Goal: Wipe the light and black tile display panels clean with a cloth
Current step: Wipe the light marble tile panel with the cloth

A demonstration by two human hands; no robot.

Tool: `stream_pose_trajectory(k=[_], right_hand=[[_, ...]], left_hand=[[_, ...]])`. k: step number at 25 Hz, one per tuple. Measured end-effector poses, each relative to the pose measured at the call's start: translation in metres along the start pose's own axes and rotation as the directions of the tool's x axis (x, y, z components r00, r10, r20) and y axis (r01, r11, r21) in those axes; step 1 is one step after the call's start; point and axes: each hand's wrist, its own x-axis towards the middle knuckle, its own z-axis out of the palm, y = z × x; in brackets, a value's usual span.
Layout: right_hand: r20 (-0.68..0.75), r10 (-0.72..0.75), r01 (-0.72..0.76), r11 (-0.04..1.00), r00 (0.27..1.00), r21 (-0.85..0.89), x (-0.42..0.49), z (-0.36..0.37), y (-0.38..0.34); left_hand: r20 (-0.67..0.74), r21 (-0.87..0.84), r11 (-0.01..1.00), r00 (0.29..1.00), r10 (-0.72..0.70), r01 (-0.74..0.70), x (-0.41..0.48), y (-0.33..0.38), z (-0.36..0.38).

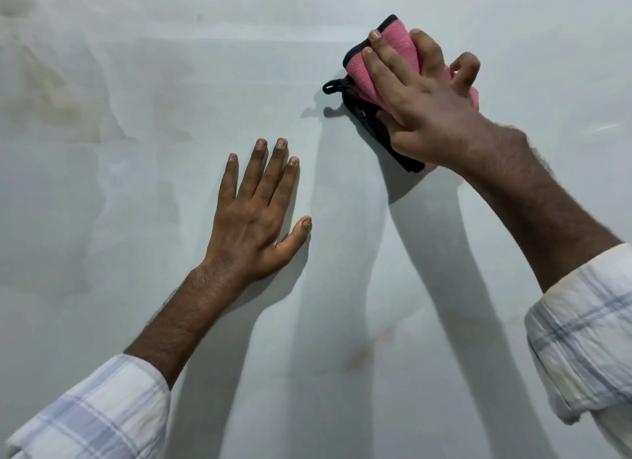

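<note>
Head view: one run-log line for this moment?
stage: wiping light panel | right hand: grips pink cloth on panel | left hand: flat on panel

Soft, fairly bright light falls evenly on your pale panel [136, 219], with one small glint at far right. Your left hand [254, 219] and right hand [431, 106] throw long, soft-edged shadows downward across it; focus is sharp.

A pale grey, glossy panel [136, 219] is filling the whole view, with tan veining [68, 92] clouding its upper left and a faint rusty smudge [362, 356] showing low at centre. Soft light is throwing several long shadows [444, 287] down toward the lower edge, and a thin glare streak [608, 127] is glinting at far right.
</note>
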Motion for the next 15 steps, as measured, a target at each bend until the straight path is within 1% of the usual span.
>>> stream_pose_trajectory(k=[2,4,6,7,8,9,10,11,12,13,14,15], right_hand=[[0.107,0.059,-0.075,0.986,0.993,0.148,-0.002,0.001,-0.013],[0.163,0.031,-0.089,0.928,0.986,0.361,-0.006,0.0,-0.017],[0.175,0.008,-0.107,0.818,0.984,0.566,-0.01,-0.002,-0.02],[0.165,0.031,-0.128,0.772,0.986,0.623,-0.012,-0.001,-0.023],[0.137,0.074,-0.145,0.759,0.988,0.634,-0.012,0.003,-0.027],[0.078,0.122,-0.145,0.807,0.989,0.573,-0.012,0.007,-0.031],[-0.023,0.158,-0.132,0.891,0.987,0.435,-0.012,0.013,-0.034],[-0.144,0.15,-0.11,0.962,0.978,0.251,-0.013,0.021,-0.034],[-0.239,0.1,-0.077,0.991,0.966,0.107,-0.015,0.029,-0.028],[-0.301,0.041,-0.032,0.999,0.953,0.033,-0.014,0.034,-0.019],[-0.337,0.017,-0.01,1.0,0.941,0.024,-0.011,0.034,-0.007],[-0.349,0.051,-0.035,0.998,0.936,0.051,-0.008,0.032,0.0]], left_hand=[[0.007,-0.003,1.0,1.0,0.0,0.0,0.0,-0.001,0.0],[0.012,0.005,1.0,1.0,0.004,-0.004,0.0,-0.001,0.0],[0.016,0.013,1.0,1.0,0.001,-0.001,0.0,-0.001,0.0],[0.023,0.015,1.0,1.0,0.001,-0.001,-0.001,0.0,0.0],[0.027,0.016,1.0,1.0,0.003,-0.004,-0.001,0.0,0.0],[0.026,0.018,1.0,1.0,0.004,-0.004,0.0,0.0,-0.001],[0.024,0.017,1.0,1.0,0.003,-0.004,0.0,0.0,-0.002],[0.022,0.009,1.0,1.0,0.005,-0.006,0.001,0.0,-0.002],[0.022,-0.001,1.0,1.0,0.008,-0.008,0.0,-0.001,-0.003],[0.023,-0.006,1.0,1.0,0.009,-0.009,-0.001,-0.002,-0.002],[0.021,-0.009,1.0,1.0,0.012,-0.012,-0.001,-0.003,-0.001],[0.017,-0.014,1.0,1.0,0.014,-0.014,-0.002,-0.003,-0.001]])
